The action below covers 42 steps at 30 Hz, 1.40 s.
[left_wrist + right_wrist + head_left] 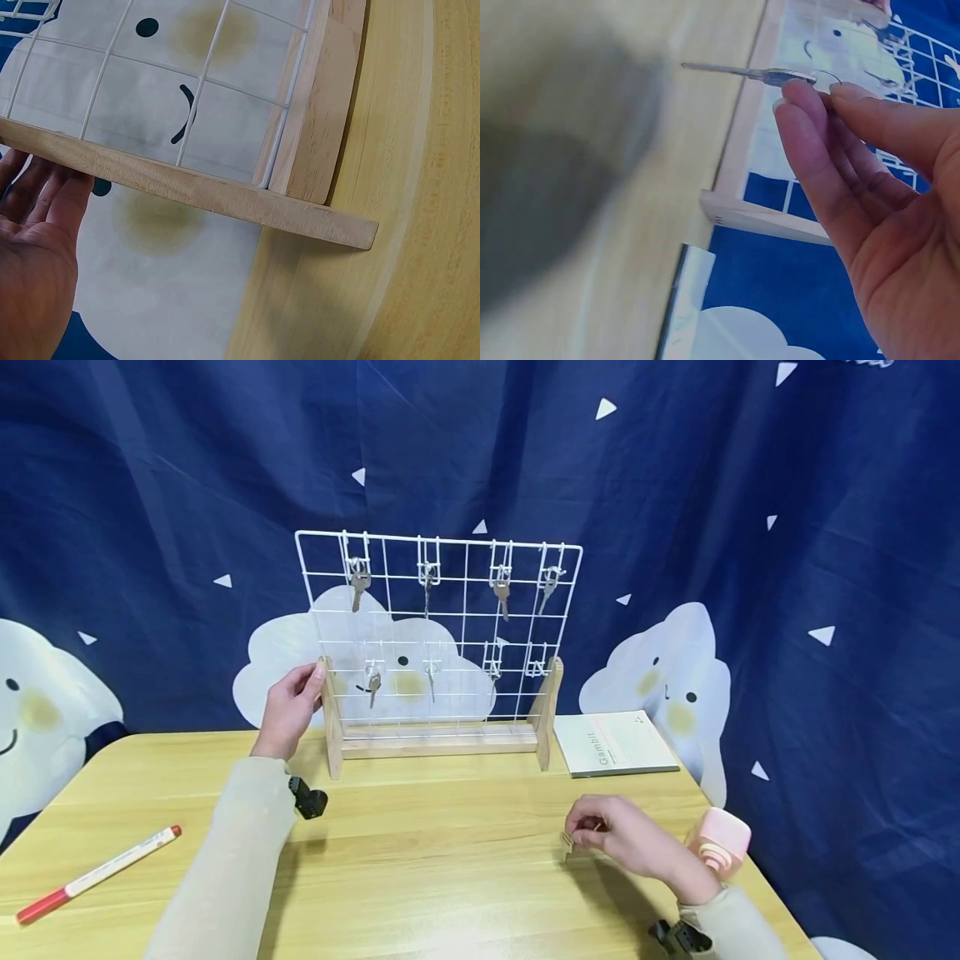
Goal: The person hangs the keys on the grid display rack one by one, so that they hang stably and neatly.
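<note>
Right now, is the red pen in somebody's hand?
No, the red pen lies alone on the table, away from the left hand and right hand.

Even, fairly bright light fills the head view, with no glare on the wooden table. Soft, short shadows sit under the left sleeve and beneath the right hand, so the light comes from above. That view bends toward its edges like a wide lens, and the table's near corners curve. The left wrist view is sharp and evenly lit, with a thin shadow under the rack's wooden foot. The right wrist view is softest: the tabletop at its left is blurred under a broad dark shadow, while the key and fingertips are fairly clear.
</note>
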Tool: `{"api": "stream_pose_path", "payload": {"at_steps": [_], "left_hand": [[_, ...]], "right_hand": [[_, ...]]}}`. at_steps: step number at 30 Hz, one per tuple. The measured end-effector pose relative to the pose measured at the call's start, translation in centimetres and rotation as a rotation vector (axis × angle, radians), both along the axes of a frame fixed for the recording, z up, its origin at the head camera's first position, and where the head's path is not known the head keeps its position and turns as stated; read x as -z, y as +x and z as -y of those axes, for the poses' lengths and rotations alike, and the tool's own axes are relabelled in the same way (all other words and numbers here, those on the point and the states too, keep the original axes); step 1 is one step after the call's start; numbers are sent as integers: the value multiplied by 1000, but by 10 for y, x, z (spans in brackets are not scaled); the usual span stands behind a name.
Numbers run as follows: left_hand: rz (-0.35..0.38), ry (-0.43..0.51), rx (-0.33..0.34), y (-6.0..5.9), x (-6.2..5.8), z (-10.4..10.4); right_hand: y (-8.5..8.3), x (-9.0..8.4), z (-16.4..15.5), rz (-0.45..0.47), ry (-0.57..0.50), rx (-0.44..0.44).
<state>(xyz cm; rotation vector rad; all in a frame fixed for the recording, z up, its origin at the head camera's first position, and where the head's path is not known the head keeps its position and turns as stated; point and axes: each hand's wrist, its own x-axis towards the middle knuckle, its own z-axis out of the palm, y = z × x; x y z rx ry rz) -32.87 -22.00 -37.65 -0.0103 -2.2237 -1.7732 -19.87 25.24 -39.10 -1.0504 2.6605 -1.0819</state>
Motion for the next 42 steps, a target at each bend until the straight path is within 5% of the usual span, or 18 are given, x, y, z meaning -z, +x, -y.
{"api": "stream_pose_path", "payload": {"at_steps": [16, 42], "left_hand": [[-15, 3, -1, 2, 0, 0], [-2, 12, -1, 1, 0, -1]], "right_hand": [[-36, -28, 14, -61, -5, 124], [-79, -65, 37, -179, -179, 303]]}}
